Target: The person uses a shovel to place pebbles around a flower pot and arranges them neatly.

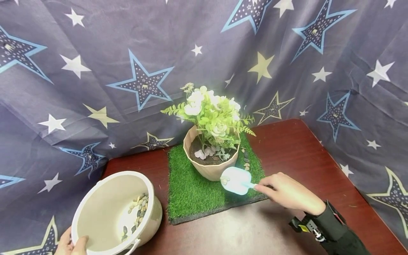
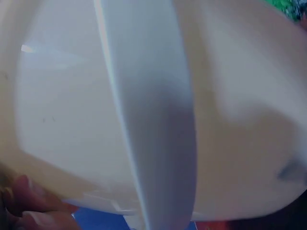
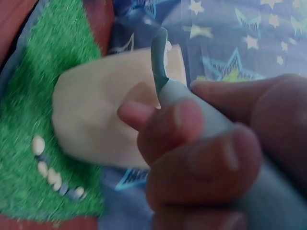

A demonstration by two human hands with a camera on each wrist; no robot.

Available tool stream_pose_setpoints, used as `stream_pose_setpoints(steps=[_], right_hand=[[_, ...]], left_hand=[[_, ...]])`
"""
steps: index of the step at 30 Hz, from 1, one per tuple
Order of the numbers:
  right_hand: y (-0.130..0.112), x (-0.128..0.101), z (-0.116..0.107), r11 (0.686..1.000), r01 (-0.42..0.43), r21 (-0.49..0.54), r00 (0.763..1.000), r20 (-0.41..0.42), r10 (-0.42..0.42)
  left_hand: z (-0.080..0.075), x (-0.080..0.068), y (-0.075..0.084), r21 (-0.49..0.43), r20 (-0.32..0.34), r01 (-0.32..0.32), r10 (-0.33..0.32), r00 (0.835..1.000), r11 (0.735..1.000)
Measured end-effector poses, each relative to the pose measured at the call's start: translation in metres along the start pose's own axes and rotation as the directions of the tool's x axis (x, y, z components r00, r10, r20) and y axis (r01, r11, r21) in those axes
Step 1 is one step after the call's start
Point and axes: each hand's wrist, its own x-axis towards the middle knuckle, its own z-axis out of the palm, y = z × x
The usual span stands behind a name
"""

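Observation:
My right hand (image 1: 288,191) grips the handle of a pale blue garden trowel (image 1: 237,182). Its blade is held in front of the flowerpot (image 1: 208,171), with one or more light pebbles (image 1: 224,181) at the blade's left edge. In the right wrist view, the fingers (image 3: 206,165) curl round the trowel's handle (image 3: 216,120). At the lower left, my left hand (image 1: 71,245) holds the rim of a tilted cream bucket (image 1: 157,214), thumb over the edge. Light and dark pebbles (image 1: 139,209) lie inside it. White flowers with green leaves (image 1: 213,117) stand in the pot's dark soil.
The pot stands on a green artificial grass mat (image 1: 197,202) on a reddish-brown table (image 1: 283,148). A curved row of light and dark pebbles (image 3: 53,177) lies on the mat beside the pot. Behind hangs a star-patterned cloth (image 1: 204,67). The bucket stands left of the mat.

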Motion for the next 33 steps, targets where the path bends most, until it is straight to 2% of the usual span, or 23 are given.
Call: stream_pose_setpoints(steps=[6, 10, 14, 17, 21, 24, 27, 33], right_hand=[[0.021, -0.012, -0.001, 0.994, -0.104, 0.023, 0.992, -0.069, 0.106], [0.029, -0.018, 0.007, 0.985, -0.17, 0.039, 0.977, -0.12, 0.174], [0.038, -0.024, 0.025, 0.982, -0.183, 0.046, 0.972, -0.141, 0.188], [0.043, -0.026, 0.039, 0.983, -0.178, 0.042, 0.972, -0.146, 0.182], [0.044, -0.026, 0.054, 0.981, -0.194, -0.015, 0.971, -0.148, 0.189], [0.041, -0.023, 0.059, 0.966, -0.245, -0.078, 0.963, -0.138, 0.233], [0.036, -0.02, 0.061, 0.949, -0.288, -0.126, 0.953, -0.131, 0.272], [0.025, -0.012, 0.06, 0.923, -0.3, -0.241, 0.953, -0.13, 0.275]], left_hand=[[-0.002, 0.002, -0.002, -0.031, -0.008, 0.001, -0.001, 1.0, 1.0], [-0.001, 0.002, -0.003, 0.011, -0.038, -0.017, 0.018, 0.999, 1.0], [-0.001, 0.001, -0.003, -0.023, -0.045, -0.012, 0.011, 0.999, 1.0], [-0.001, 0.002, -0.004, -0.065, -0.025, -0.003, 0.001, 1.0, 0.998], [-0.001, 0.001, -0.004, -0.081, -0.008, 0.021, -0.022, 1.0, 0.996], [-0.002, 0.001, -0.004, -0.101, 0.0, 0.032, -0.033, 0.999, 0.994], [-0.002, 0.001, -0.004, -0.11, 0.001, 0.034, -0.034, 0.999, 0.993], [-0.002, 0.0, -0.005, -0.133, -0.015, 0.034, -0.036, 0.999, 0.991]])
